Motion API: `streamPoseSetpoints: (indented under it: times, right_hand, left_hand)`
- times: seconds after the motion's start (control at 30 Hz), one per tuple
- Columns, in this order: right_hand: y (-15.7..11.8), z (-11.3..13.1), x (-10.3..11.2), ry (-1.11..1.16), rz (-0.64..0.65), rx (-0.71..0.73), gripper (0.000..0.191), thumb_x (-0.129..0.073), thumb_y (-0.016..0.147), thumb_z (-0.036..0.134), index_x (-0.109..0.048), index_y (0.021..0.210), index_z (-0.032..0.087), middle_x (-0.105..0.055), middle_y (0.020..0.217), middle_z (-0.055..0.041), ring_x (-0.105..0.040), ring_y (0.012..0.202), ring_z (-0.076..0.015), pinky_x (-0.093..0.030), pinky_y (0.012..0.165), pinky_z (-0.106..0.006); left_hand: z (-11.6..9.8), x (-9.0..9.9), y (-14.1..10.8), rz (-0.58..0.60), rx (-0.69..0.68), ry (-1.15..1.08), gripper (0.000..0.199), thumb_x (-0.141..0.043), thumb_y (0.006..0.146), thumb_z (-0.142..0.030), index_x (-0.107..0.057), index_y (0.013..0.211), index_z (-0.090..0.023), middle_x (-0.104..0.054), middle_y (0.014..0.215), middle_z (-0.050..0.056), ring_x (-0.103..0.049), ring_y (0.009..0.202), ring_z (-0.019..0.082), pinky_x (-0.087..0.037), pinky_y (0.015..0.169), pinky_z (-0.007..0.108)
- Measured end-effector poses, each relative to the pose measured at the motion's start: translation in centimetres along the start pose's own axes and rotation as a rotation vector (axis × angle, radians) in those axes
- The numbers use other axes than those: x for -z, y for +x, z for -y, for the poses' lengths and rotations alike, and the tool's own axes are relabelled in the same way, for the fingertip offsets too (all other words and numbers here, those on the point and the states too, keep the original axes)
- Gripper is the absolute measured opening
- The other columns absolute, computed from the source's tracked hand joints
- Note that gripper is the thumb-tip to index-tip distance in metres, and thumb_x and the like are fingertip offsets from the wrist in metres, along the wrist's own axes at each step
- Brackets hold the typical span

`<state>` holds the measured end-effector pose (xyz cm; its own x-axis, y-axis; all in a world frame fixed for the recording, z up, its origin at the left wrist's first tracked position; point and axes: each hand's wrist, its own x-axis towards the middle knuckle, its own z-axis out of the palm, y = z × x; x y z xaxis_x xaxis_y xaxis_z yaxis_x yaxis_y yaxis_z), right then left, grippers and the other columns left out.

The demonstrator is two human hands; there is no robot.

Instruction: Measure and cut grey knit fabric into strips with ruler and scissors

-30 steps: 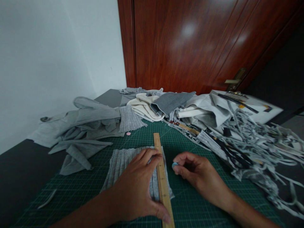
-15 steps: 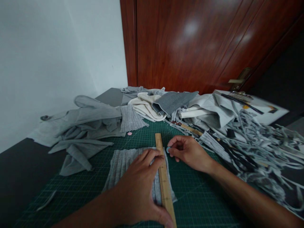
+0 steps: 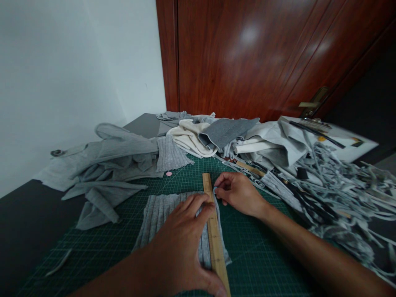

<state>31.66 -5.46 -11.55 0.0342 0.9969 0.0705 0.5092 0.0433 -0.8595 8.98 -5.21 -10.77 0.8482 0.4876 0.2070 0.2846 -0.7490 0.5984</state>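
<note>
A ribbed grey piece of fabric [image 3: 156, 208] lies flat on a green cutting mat [image 3: 253, 255]. Along its right side runs a wooden ruler [image 3: 214, 233], lengthwise to me. My left hand [image 3: 182, 243] holds the ruler down, its fingertips near the upper part and its thumb spread to the lower part. Just right of the ruler's upper end, my right hand [image 3: 239, 194] pinches a small pale blue disc of tailor's chalk [image 3: 215, 190], close to the ruler and the fabric's edge. The fingers partly cover the chalk.
A pink chalk disc [image 3: 168, 174] lies beyond the fabric. Grey garments [image 3: 120, 152] are heaped at the left, folded cream and grey cloth [image 3: 229, 132] at the back. Tangled fabric strips [image 3: 337, 198] fill the right side. A wooden door [image 3: 235, 62] stands behind.
My right hand has moved slightly left with the chalk, bringing it up to the ruler's edge. My left hand and the ruler have stayed in place.
</note>
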Motion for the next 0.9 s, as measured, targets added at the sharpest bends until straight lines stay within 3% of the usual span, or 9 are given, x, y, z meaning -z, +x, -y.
streamPoseSetpoints:
  times: [0.47,0.77,0.9]
  right_hand:
    - [-0.28,0.35,0.04,-0.081,0.009,0.052,0.011,-0.067,0.076,0.015,-0.061,0.072,0.023,-0.063,0.057,0.0046,-0.055,0.049,-0.0130,-0.039,0.048,-0.026]
    - [-0.15,-0.04,-0.34,-0.082,-0.042,0.042,0.009,-0.064,0.079,0.017,-0.059,0.075,0.023,-0.064,0.060,0.0038,-0.055,0.049,-0.0132,-0.039,0.047,-0.026]
    - [-0.62,0.44,-0.44,-0.082,-0.014,0.044,0.011,-0.063,0.079,0.015,-0.059,0.074,0.023,-0.062,0.058,0.0051,-0.054,0.048,-0.0126,-0.039,0.047,-0.025]
  left_hand:
    - [-0.15,0.08,0.07,0.002,-0.015,0.014,0.110,-0.089,0.051,-0.077,-0.058,0.141,-0.022,-0.056,0.146,0.014,-0.052,0.133,0.042,-0.042,0.115,0.059]
    - [-0.15,0.04,0.04,0.005,-0.015,0.033,0.112,-0.088,0.051,-0.079,-0.057,0.141,-0.021,-0.056,0.146,0.015,-0.052,0.134,0.042,-0.041,0.116,0.058]
    - [-0.14,0.06,0.07,0.034,-0.001,0.055,0.117,-0.087,0.051,-0.080,-0.055,0.144,-0.016,-0.054,0.148,0.017,-0.050,0.136,0.042,-0.040,0.117,0.058]
